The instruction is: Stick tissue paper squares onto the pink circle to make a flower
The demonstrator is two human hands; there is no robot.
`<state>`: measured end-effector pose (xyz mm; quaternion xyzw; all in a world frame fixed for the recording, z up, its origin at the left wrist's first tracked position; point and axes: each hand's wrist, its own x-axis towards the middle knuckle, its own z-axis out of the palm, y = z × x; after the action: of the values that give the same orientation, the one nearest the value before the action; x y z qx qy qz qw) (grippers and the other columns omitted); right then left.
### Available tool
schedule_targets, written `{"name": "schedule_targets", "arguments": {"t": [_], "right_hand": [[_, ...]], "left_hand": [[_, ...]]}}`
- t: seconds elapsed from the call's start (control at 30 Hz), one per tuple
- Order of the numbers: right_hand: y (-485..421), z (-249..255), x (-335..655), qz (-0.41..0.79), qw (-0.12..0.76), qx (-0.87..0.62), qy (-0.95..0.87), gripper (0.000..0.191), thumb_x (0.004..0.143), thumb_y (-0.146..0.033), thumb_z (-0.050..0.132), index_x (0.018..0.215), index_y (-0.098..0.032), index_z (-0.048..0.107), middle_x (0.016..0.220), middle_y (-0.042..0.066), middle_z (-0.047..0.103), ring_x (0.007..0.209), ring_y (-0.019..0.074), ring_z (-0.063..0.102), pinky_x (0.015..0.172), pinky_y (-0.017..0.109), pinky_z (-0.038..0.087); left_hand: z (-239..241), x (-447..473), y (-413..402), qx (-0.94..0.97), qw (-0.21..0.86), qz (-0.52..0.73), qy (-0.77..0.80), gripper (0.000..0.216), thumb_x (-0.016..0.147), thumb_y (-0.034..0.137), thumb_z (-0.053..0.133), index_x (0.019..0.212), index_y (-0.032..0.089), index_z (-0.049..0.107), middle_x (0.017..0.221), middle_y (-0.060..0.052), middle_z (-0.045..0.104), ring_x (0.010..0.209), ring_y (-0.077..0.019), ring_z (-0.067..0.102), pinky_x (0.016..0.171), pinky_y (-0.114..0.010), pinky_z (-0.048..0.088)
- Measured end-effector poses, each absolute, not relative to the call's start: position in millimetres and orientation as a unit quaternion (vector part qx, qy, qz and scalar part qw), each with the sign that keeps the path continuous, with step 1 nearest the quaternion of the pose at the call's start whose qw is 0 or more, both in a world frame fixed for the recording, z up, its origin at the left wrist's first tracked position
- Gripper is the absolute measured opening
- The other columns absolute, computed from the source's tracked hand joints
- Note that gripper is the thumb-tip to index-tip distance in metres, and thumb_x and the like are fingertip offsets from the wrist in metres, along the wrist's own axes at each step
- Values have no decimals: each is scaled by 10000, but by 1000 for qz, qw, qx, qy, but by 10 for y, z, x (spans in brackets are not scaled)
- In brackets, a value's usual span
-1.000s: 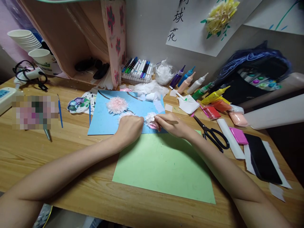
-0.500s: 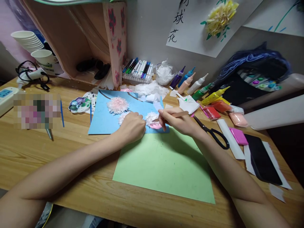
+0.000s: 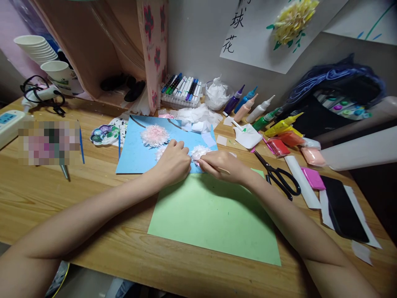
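A blue paper sheet (image 3: 136, 155) lies on the wooden desk with a pink tissue flower (image 3: 154, 135) stuck near its top. My left hand (image 3: 172, 164) rests curled on the sheet's lower edge, fingers closed and pressing beside a second pale flower (image 3: 199, 152). My right hand (image 3: 221, 166) is closed on a thin wooden stick (image 3: 223, 170), its tip down at that second flower. The two hands nearly touch. A green paper sheet (image 3: 214, 219) lies just below them.
Black scissors (image 3: 279, 176) lie right of my right hand. Paint bottles (image 3: 254, 111), clay packets (image 3: 290, 142), a marker set (image 3: 182, 89), crumpled tissue (image 3: 198, 116), a paint palette (image 3: 104, 134), paper cups (image 3: 46, 58) and a black phone (image 3: 343, 209) ring the work area.
My right hand dropped lower and turned the stick flatter against the second flower. My left hand shifted slightly up and right on the blue sheet.
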<state>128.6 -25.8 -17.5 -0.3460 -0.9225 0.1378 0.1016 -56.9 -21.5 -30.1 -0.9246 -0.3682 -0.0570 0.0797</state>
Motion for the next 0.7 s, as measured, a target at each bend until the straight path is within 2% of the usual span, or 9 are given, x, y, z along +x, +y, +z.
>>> {"name": "schedule_targets", "arguments": {"t": [0.2,0.53,0.7], "right_hand": [[-211,-176,1330,159,142,-360,-908,399,959,-279,291,652,-167,521,574,7,527,522,110,424,559,248,272],[-208,-35,1415,321,211,-397,-834,504,965,-356,298,561,-158,525,566,14,580,510,96,490,572,230,362],[-225,-26,1397,301,185,-393,-849,501,956,-362,286,557,-165,515,558,15,576,510,101,485,565,239,352]], "left_hand": [[-318,-570,-217,-926,85,-62,-362,215,779,156,500,629,129,652,644,-105,617,729,-240,513,613,-360,242],[-300,-563,-227,-927,74,-48,-366,210,778,153,504,636,125,656,667,-109,632,742,-237,517,630,-366,256],[-305,-563,-226,-927,74,-46,-365,221,785,145,489,641,125,655,677,-113,634,746,-240,516,634,-369,261]]}}
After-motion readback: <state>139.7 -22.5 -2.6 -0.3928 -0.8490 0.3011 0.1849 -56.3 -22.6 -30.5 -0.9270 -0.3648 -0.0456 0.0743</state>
